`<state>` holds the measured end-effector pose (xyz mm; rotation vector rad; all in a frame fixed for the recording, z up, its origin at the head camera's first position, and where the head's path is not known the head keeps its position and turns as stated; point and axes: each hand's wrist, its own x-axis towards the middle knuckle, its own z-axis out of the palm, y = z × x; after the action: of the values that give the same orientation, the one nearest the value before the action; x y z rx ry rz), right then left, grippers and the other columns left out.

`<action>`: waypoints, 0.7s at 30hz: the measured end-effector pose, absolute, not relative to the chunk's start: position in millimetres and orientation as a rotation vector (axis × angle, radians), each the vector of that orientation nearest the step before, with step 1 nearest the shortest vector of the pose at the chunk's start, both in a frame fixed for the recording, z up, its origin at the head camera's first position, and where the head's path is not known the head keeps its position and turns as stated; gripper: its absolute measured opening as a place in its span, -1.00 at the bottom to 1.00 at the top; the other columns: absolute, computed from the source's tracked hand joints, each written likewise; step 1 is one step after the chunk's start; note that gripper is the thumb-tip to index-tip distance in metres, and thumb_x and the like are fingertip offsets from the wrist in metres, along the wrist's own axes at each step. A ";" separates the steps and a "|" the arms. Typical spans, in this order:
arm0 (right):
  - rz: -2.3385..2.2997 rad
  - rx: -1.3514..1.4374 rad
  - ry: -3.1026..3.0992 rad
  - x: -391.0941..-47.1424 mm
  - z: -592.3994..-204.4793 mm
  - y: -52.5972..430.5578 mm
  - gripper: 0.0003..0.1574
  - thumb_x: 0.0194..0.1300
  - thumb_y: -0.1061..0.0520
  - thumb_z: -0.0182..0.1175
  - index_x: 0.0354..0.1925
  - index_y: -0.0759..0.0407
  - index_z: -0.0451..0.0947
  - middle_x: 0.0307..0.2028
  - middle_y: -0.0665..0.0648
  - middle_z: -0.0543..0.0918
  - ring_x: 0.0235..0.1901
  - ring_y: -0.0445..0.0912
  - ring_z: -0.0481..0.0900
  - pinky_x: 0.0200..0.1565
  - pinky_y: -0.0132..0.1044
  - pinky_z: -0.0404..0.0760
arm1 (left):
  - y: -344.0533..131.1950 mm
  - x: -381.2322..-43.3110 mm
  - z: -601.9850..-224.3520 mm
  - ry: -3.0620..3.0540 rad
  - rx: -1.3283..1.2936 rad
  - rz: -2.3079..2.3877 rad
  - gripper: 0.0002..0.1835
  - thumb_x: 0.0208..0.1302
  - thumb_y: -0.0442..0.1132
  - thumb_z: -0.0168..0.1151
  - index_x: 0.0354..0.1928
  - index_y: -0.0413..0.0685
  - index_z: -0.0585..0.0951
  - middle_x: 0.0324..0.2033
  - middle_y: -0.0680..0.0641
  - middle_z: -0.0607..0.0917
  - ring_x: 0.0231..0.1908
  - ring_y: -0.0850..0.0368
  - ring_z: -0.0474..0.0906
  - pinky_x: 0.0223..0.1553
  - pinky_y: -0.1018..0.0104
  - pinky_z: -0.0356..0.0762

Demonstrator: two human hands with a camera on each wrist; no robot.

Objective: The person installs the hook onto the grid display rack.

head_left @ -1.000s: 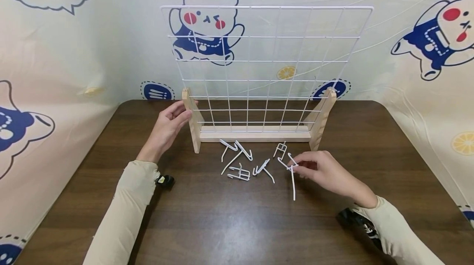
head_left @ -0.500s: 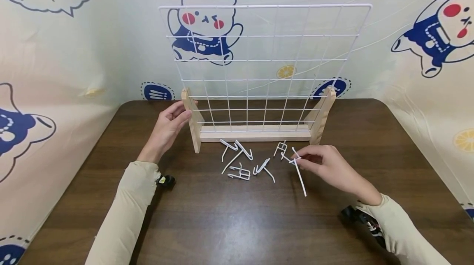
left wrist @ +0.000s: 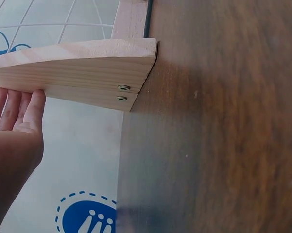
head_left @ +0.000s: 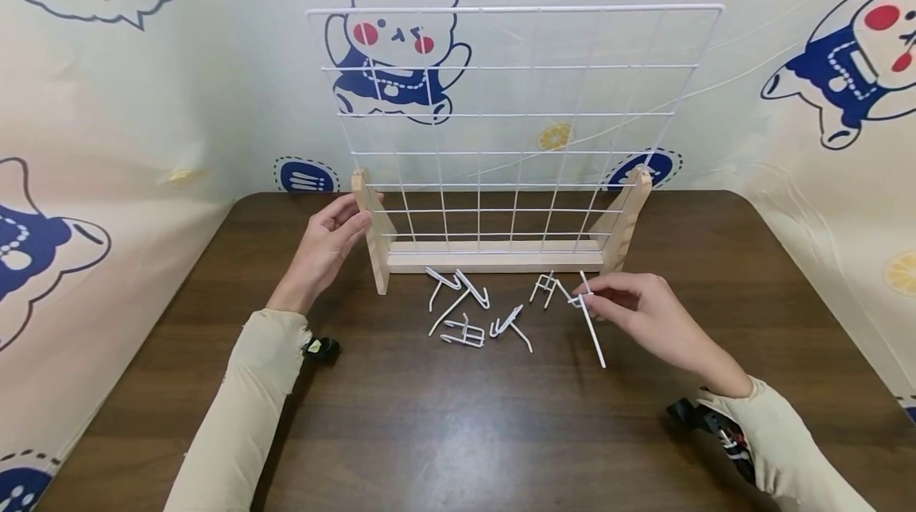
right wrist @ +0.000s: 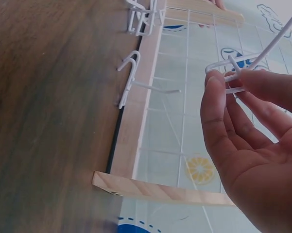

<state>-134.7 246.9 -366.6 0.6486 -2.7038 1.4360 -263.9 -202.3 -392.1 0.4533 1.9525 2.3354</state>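
My left hand [head_left: 322,254] holds the left wooden side panel [head_left: 376,246] of a white wire grid rack [head_left: 479,115], thumb on its outer face and fingertips reaching past its back edge. In the left wrist view the panel's outer face [left wrist: 68,75] shows two screws. My right hand [head_left: 651,321] pinches a white wire hook [head_left: 592,335] between thumb and fingers, its long prong slanting down towards me. In the right wrist view the prong [right wrist: 277,40] points up and away. A small double-pronged hook [head_left: 546,285] lies just left of the held one.
Several white hooks lie in front of the rack's wooden base [head_left: 494,261], among them a flat double hook [head_left: 465,333] and a single-prong hook [head_left: 510,324]. Brown tabletop [head_left: 458,424] spreads nearer me. A printed cloth [head_left: 215,59] hangs behind and at both sides.
My right hand has moved right and slightly away from me with the hook, whose long prong has turned from nearly vertical to slanting. The left hand stays on the side panel.
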 end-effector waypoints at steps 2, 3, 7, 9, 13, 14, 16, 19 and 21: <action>1.450 0.649 -2.683 -134.5 -364.5 246.0 -0.84 0.37 0.20 0.28 -0.10 0.18 0.72 -0.24 0.09 0.76 -0.33 -0.03 0.71 -0.26 -0.39 0.69 | -203.5 -263.4 -391.4 1.953 0.450 2.336 -0.51 0.44 -0.29 0.19 0.37 -0.14 0.41 0.38 -0.31 0.36 0.33 -0.04 0.34 0.38 0.16 0.29; 1.451 0.648 -2.671 -134.2 -363.3 245.6 -0.84 0.37 0.20 0.28 -0.10 0.17 0.72 -0.23 0.08 0.76 -0.33 -0.04 0.71 -0.26 -0.40 0.69 | -203.7 -263.1 -391.1 1.948 0.452 2.338 -0.51 0.44 -0.30 0.18 0.37 -0.14 0.41 0.38 -0.31 0.36 0.33 -0.04 0.34 0.38 0.15 0.29; 1.462 0.623 -2.613 -131.9 -357.5 245.3 -0.84 0.36 0.23 0.28 -0.10 0.13 0.72 -0.21 0.10 0.76 -0.32 -0.09 0.71 -0.24 -0.42 0.68 | -202.9 -263.6 -390.8 1.940 0.469 2.344 -0.51 0.44 -0.30 0.18 0.37 -0.15 0.41 0.38 -0.32 0.37 0.31 -0.03 0.37 0.34 0.21 0.35; 1.468 0.610 -2.584 -130.7 -354.2 245.4 -0.83 0.36 0.26 0.27 -0.10 0.15 0.72 -0.20 0.12 0.75 -0.32 -0.12 0.71 -0.23 -0.44 0.68 | -201.4 -264.5 -391.5 1.929 0.482 2.359 -0.52 0.44 -0.31 0.17 0.36 -0.18 0.41 0.37 -0.34 0.36 0.31 -0.02 0.37 0.32 0.25 0.39; 1.451 0.587 -2.545 -130.4 -347.0 245.1 -0.81 0.34 0.30 0.27 -0.09 0.21 0.71 -0.20 0.14 0.75 -0.32 -0.19 0.70 -0.24 -0.48 0.67 | -200.4 -265.3 -393.1 1.904 0.489 2.393 -0.52 0.44 -0.33 0.16 0.36 -0.20 0.41 0.36 -0.35 0.38 0.30 -0.01 0.39 0.28 0.31 0.43; 1.446 0.586 -2.539 -130.6 -345.6 245.0 -0.81 0.34 0.31 0.27 -0.09 0.23 0.71 -0.20 0.13 0.75 -0.32 -0.21 0.69 -0.24 -0.49 0.66 | -200.2 -265.0 -393.2 1.899 0.487 2.400 -0.53 0.44 -0.34 0.16 0.35 -0.20 0.42 0.36 -0.35 0.38 0.29 0.00 0.39 0.27 0.32 0.43; 1.433 0.576 -2.533 -131.5 -343.8 245.1 -0.82 0.35 0.31 0.27 -0.09 0.24 0.71 -0.20 0.09 0.75 -0.32 -0.23 0.68 -0.24 -0.50 0.65 | -200.5 -264.3 -393.1 1.892 0.480 2.409 -0.53 0.44 -0.35 0.16 0.35 -0.19 0.42 0.35 -0.34 0.40 0.28 0.01 0.41 0.27 0.33 0.43; 1.441 0.568 -2.518 -132.8 -342.4 245.0 -0.82 0.35 0.30 0.26 -0.10 0.26 0.71 -0.20 0.07 0.76 -0.30 -0.24 0.69 -0.22 -0.51 0.65 | -200.5 -263.6 -392.8 1.883 0.484 2.414 -0.54 0.44 -0.37 0.15 0.34 -0.18 0.44 0.34 -0.33 0.42 0.28 0.02 0.41 0.28 0.33 0.42; 1.467 0.570 -2.505 -133.3 -341.5 244.7 -0.82 0.36 0.31 0.25 -0.09 0.29 0.70 -0.19 0.11 0.76 -0.29 -0.24 0.69 -0.20 -0.51 0.65 | -201.0 -263.4 -392.3 1.893 0.481 2.405 -0.54 0.44 -0.36 0.16 0.35 -0.16 0.44 0.35 -0.35 0.39 0.28 0.02 0.41 0.28 0.32 0.42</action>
<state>-133.3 244.7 -341.5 0.5698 -2.5049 1.4669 -263.4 -201.0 -392.3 0.4810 1.8930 2.4055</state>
